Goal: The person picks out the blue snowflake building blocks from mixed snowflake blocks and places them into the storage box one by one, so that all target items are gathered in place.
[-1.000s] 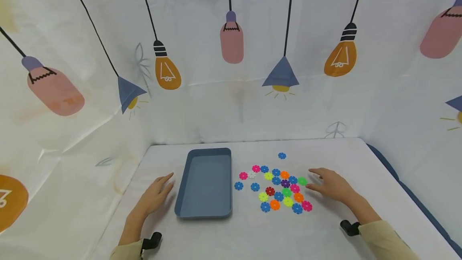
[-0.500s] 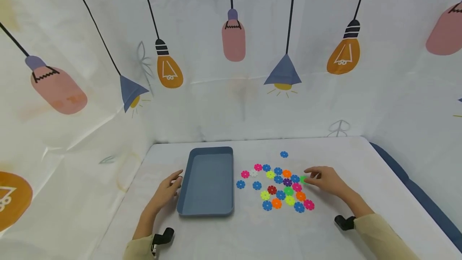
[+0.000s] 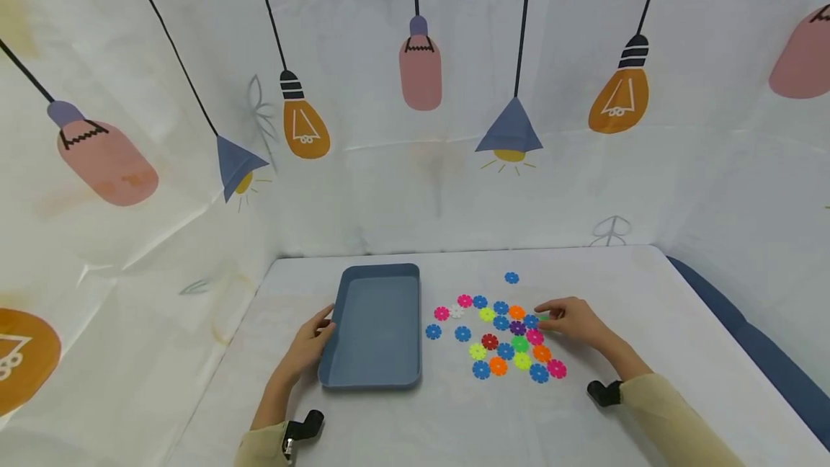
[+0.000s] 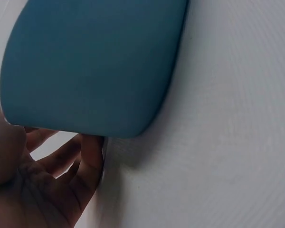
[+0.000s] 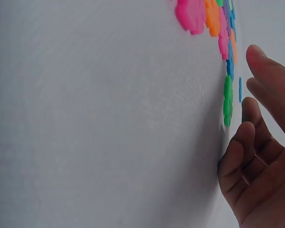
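My left hand [image 3: 310, 344] is at the left side of a blue-grey rectangular tray [image 3: 372, 330]. Its fingertips are right at the tray's rim, loosely bent; in the left wrist view, the tray's wall [image 4: 95, 71] partly hides the fingers [image 4: 88, 164]. Over the right edge of a scatter of colourful flower-shaped discs hovers my right hand [image 3: 573, 321], thumb and fingers apart. A green disc [image 5: 228, 99] lies just beyond its fingertips in the right wrist view; the head view shows that disc mostly covered by the hand.
Pink, orange, yellow, purple and white discs lie flat right of the tray, among several blue ones. One blue disc [image 3: 511, 277] sits apart toward the back. A patterned cloth wall [image 3: 389, 193] rises behind the white table [image 3: 447, 424].
My left hand has moved right, up to the tray's rim. My right hand has moved left over the green disc, its fingers drawing closer together. Tray and discs look unmoved.
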`<state>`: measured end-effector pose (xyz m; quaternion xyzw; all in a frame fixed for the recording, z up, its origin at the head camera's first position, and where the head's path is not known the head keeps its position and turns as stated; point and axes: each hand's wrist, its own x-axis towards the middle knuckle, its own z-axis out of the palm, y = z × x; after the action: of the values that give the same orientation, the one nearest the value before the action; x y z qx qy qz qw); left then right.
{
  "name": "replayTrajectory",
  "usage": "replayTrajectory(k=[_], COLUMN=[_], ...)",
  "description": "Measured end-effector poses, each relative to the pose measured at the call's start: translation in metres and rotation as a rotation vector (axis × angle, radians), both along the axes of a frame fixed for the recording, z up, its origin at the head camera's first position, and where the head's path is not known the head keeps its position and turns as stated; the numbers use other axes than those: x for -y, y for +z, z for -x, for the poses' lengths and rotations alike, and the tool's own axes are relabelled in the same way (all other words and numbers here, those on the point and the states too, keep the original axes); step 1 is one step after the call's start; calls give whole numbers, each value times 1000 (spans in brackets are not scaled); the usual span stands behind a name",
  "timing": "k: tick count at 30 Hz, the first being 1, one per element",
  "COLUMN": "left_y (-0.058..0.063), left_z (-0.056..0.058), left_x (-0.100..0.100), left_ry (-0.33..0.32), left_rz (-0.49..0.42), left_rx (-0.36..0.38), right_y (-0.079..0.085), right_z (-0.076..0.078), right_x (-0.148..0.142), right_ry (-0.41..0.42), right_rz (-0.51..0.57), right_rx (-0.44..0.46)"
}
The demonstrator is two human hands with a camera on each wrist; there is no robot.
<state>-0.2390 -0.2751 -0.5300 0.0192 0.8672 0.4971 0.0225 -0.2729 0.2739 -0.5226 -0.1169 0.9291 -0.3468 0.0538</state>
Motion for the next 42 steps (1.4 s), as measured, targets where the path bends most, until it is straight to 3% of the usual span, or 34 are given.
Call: replayTrajectory(k=[8, 16, 21, 36, 42], left_y=[-1, -5, -5, -8, -12], left_z=[1, -6, -1, -5, -3], left_x=[1, 1, 2, 2, 5], left_ry=[-4, 3, 11, 0, -3], left_rz=[-13, -12, -45, -100, -114], left_rx=[-19, 43, 30, 68, 63], right_y=[-3, -9, -5, 6, 2], right_z=[7, 5, 10, 13, 19], right_x=[7, 10, 11, 23, 22], right_ry=[-18, -1, -7, 8, 14], right_rz=[9, -9, -14, 20, 42], right_rx=[38, 88, 50, 161, 146])
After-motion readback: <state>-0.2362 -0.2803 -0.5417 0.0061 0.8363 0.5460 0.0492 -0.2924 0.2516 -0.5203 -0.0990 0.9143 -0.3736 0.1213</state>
